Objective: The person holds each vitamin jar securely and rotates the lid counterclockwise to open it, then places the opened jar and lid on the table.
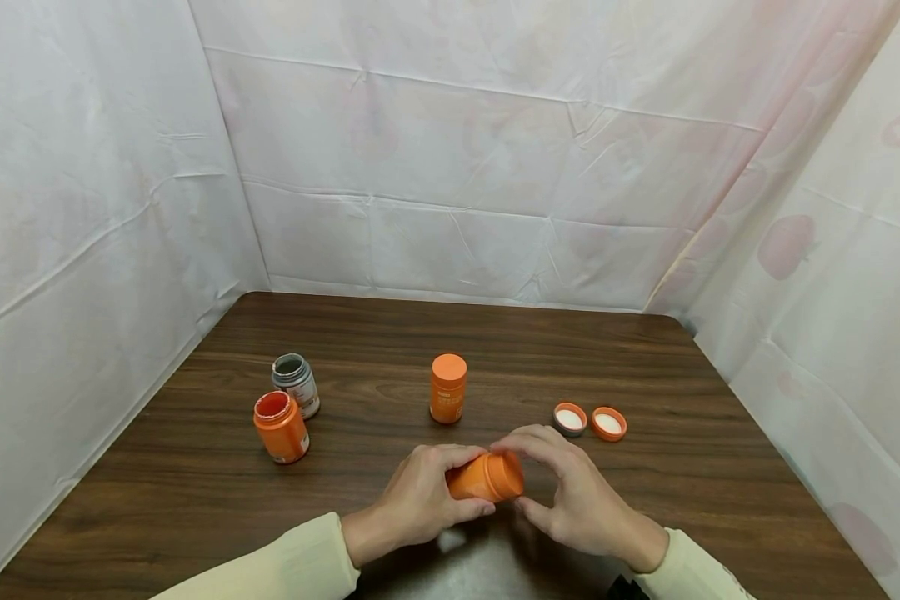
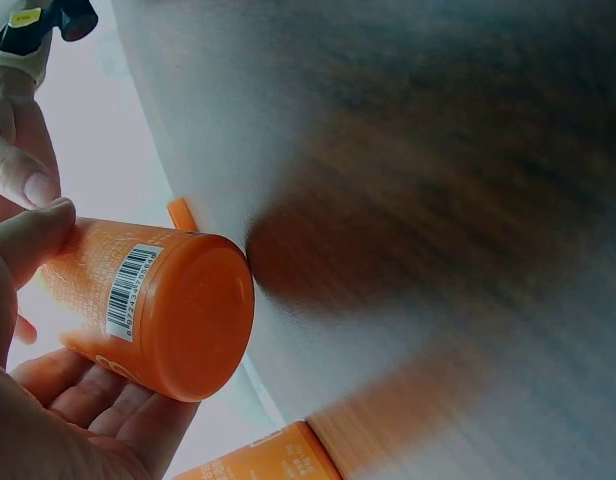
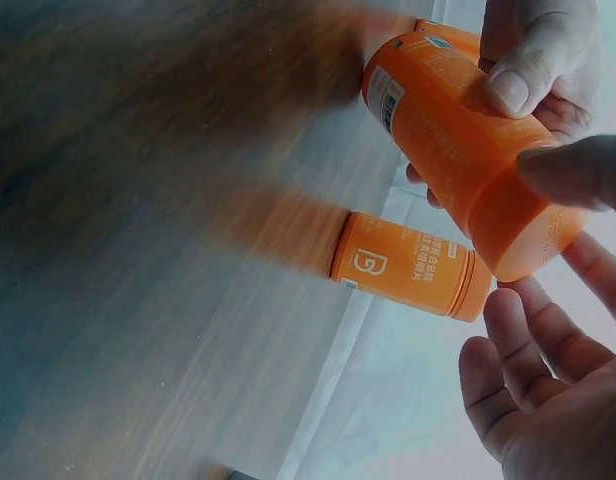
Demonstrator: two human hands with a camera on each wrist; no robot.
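Note:
My left hand (image 1: 420, 496) grips the body of an orange bottle (image 1: 468, 480), tilted with its cap end towards the right. The bottle's base (image 2: 206, 320) and barcode label show in the left wrist view. At the orange cap (image 3: 518, 225), my right hand (image 1: 577, 496) has its thumb on one side and fingertips on the other. The cap sits on the bottle's neck. Just beyond the hands stands a second orange bottle (image 1: 447, 400), upright and capped; its printed side (image 3: 398, 262) faces the right wrist camera.
An uncapped orange bottle (image 1: 285, 437) and an uncapped grey bottle (image 1: 300, 387) stand together on the left. Two loose caps, one grey-sided (image 1: 570, 419) and one orange (image 1: 609, 423), lie insides up on the right. White cloth (image 1: 457, 150) hangs around the brown table (image 1: 360, 333).

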